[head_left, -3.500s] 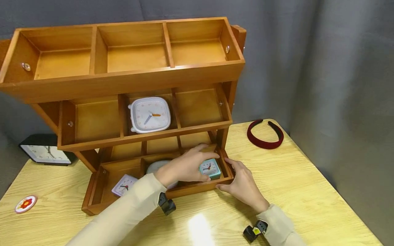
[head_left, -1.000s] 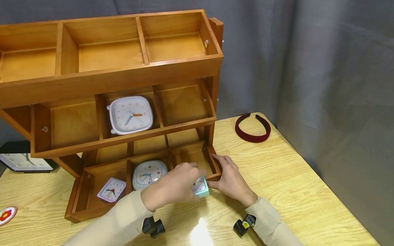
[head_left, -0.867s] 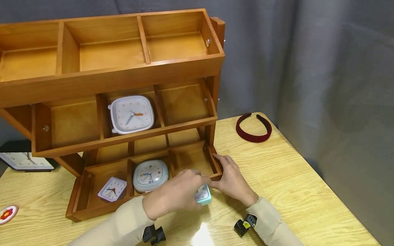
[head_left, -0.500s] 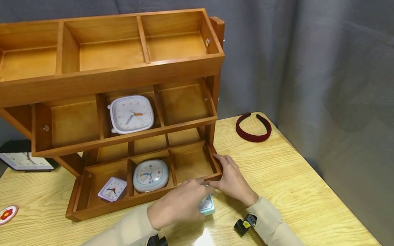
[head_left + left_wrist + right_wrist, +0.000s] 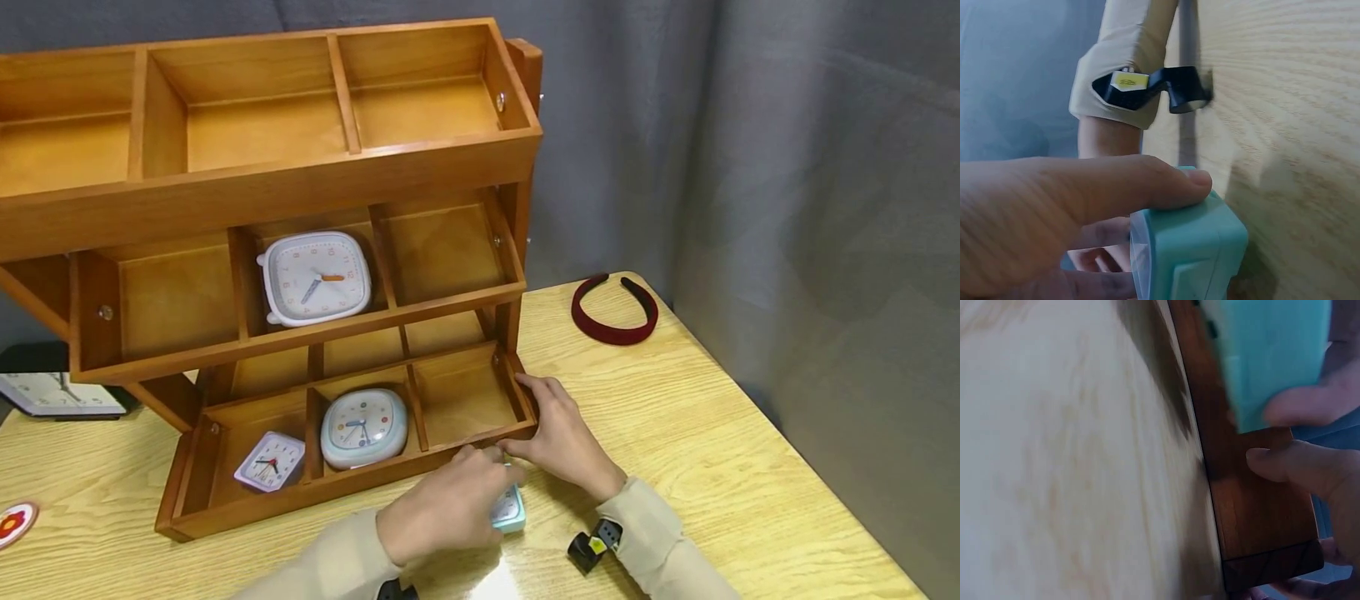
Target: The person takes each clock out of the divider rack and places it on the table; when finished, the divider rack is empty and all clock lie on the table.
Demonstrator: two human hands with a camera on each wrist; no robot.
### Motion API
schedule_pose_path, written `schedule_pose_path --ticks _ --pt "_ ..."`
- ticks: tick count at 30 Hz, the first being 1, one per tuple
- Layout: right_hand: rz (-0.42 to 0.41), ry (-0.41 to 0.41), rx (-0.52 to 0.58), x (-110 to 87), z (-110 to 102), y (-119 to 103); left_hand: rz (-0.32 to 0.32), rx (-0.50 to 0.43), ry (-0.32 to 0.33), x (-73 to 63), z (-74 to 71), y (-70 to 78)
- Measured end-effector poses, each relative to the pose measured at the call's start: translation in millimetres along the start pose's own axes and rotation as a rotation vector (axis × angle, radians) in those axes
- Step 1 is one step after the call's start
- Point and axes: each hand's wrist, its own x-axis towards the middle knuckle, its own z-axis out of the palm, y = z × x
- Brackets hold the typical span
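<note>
My left hand [image 5: 450, 508] holds a small teal alarm clock [image 5: 510, 510] in front of the lowest wooden tray [image 5: 337, 483]. In the left wrist view its thumb lies along one side of the clock [image 5: 1191, 250], with fingers over the dial side. My right hand [image 5: 562, 437] grips the right front corner of that tray, thumb against the front wall and fingers at the end. A lilac clock [image 5: 270, 462] sits in the tray's left compartment, and a rounded pale blue clock [image 5: 363, 427] in its middle one. The right compartment holds nothing.
Above are a middle tray [image 5: 180, 350] holding a white clock [image 5: 317, 279] and a top tray [image 5: 300, 179] overhanging it. A black clock [image 5: 63, 392] stands at left, near a flower-patterned disc [image 5: 15, 523]. A dark red headband [image 5: 615, 333] lies back right on the table [image 5: 712, 467].
The left hand has taken the teal clock out of the lowest tray's right compartment, over the front wall and toward me. The right hand stays at the tray corner. The head view has shifted.
</note>
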Motion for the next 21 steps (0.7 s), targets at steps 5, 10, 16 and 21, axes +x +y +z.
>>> schedule_pose_path --ticks 5,10,16,21 --pt "-0.018 0.005 -0.001 0.4 -0.7 -1.0 -0.015 0.002 -0.013 2.2 9.3 -2.1" --pt "-0.017 0.006 0.0 0.5 -1.0 -1.0 -0.029 0.011 -0.014 3.0 15.9 -2.2" --pt "-0.01 0.007 0.004 0.5 -1.3 -0.1 -0.039 0.027 0.0 -0.1 18.6 -2.3" --pt "-0.009 -0.001 -0.003 0.2 -1.6 0.3 -0.076 -0.087 0.011 -10.9 5.0 -4.8"
